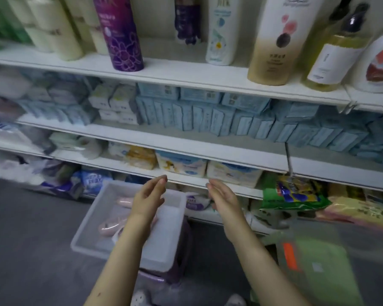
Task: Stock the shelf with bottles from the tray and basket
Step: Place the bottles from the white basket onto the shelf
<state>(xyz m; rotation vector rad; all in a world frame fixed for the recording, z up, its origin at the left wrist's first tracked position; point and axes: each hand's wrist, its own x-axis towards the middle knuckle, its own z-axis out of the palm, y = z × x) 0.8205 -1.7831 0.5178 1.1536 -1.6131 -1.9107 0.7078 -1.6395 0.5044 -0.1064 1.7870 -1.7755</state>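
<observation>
Two open palms, fingers straight, hold nothing: left hand (149, 196) over the tray (84, 230), right hand (222, 196) just beside it. At least two pink bottles (107, 226) lie in the tray, atop one purple basket (184, 261). The shelf (186, 78) rises beyond it.

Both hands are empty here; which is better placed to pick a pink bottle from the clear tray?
Probably left: the left hand hovers open directly over the pink bottles in the tray, while the right hand sits beyond its right rim.
</observation>
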